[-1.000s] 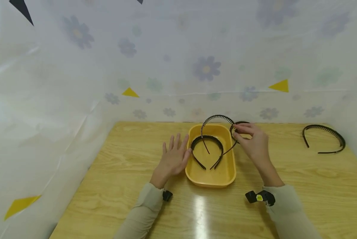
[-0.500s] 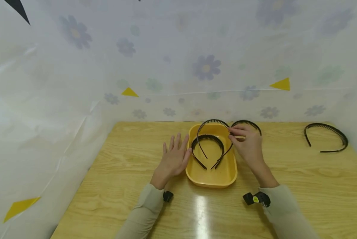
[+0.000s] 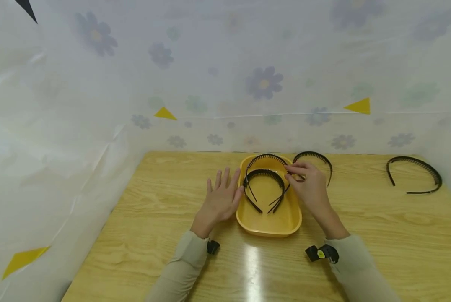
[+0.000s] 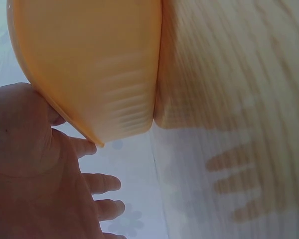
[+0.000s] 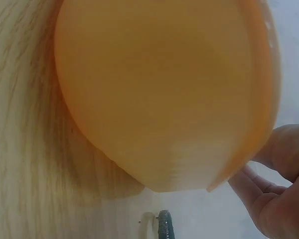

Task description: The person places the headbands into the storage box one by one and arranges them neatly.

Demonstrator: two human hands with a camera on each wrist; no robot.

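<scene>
My right hand (image 3: 313, 186) pinches a thin black toothed headband (image 3: 265, 156) by its right side, over the back part of a yellow plastic basin (image 3: 268, 230). Inside the basin lies another black toothed headband (image 3: 264, 172), its two ends toward me. The held headband overlaps it in the head view. My left hand (image 3: 219, 203) is spread with straight fingers at the basin's left edge, thumb side against the rim. In the left wrist view the basin wall (image 4: 89, 64) rises beside that hand. The right wrist view has the right fingertips partly hidden behind the basin rim.
Just behind the right hand, a black headband (image 3: 325, 159) lies on the wooden table (image 3: 165, 251). Another headband (image 3: 433, 172) rests near the table's far right. A flowered white sheet (image 3: 218, 75) hangs along the back, with similar sheeting at the sides.
My right hand has moved left and slightly down, lowering the pinched headband farther into the basin. The headband behind the hand shows more now. The left hand stays at the rim.
</scene>
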